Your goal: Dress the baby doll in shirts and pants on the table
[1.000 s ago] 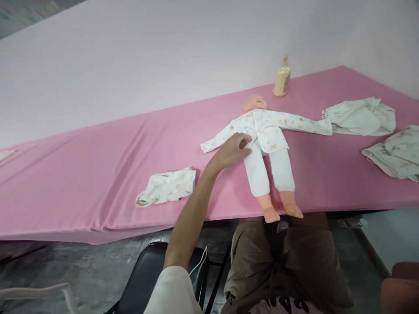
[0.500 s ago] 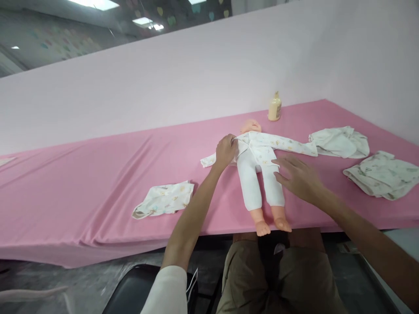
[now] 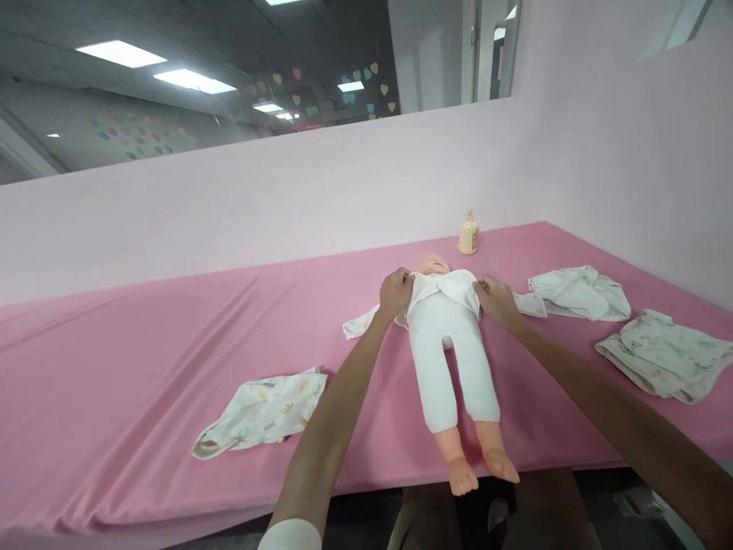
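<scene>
Doll (image 3: 445,325) supine on pink cloth (image 3: 172,367), bottle (image 3: 469,237) at its 1 o'clock; left hand (image 3: 396,293) (10 o'clock) and right hand (image 3: 498,300) (2 o'clock) have fingers clamped on the upturned shirt (image 3: 458,286).

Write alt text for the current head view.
A left hand and right hand hold the shirt of a doll lying on a pink cloth, feet toward the viewer. A bottle stands beyond its head; one garment lies left, two garments right.

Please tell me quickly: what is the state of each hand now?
Left hand: closed, holding one side of the shirt.
Right hand: closed, holding its other side.
</scene>
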Motion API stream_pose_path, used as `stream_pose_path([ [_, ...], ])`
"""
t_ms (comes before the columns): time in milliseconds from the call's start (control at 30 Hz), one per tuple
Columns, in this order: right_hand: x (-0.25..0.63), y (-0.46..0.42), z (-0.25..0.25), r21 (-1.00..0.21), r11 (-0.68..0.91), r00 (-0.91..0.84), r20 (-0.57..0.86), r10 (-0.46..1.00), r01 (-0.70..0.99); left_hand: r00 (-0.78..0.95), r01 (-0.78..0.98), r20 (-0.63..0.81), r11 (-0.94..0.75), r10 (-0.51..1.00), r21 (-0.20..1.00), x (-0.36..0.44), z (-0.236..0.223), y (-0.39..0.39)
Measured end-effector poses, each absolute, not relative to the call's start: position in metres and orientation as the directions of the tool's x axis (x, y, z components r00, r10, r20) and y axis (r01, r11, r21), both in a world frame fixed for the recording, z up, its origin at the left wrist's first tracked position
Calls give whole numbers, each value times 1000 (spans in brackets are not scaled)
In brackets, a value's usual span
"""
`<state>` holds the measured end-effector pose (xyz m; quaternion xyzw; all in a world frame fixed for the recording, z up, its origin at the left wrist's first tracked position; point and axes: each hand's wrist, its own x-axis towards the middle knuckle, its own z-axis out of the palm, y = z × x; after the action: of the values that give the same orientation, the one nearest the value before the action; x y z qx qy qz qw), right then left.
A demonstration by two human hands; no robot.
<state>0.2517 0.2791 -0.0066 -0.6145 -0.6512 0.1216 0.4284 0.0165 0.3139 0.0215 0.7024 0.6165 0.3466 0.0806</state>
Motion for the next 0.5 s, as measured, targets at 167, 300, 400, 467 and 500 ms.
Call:
stream_pose_path([
  [167, 246, 305, -16, -762, 121, 210, 322, 923, 636, -19, 873, 301, -131, 954, 469, 17, 18, 323],
  [300, 241, 295, -26, -658, 110, 216, 395, 893, 745, -47, 917, 342, -95, 939, 388, 18, 16, 317],
  [400, 246, 283, -29, -579, 85, 217, 432, 875, 811, -38, 953, 392, -85, 919, 292, 16, 14, 301],
  [467, 253, 274, -30, -507, 125, 120, 423, 898, 853, 21, 972, 384, -110, 923, 210, 14, 11, 288],
  [500, 257, 270, -30, -475, 162, 46, 398, 916, 865, 63, 975, 366, -136, 928, 178, 11, 10, 281],
])
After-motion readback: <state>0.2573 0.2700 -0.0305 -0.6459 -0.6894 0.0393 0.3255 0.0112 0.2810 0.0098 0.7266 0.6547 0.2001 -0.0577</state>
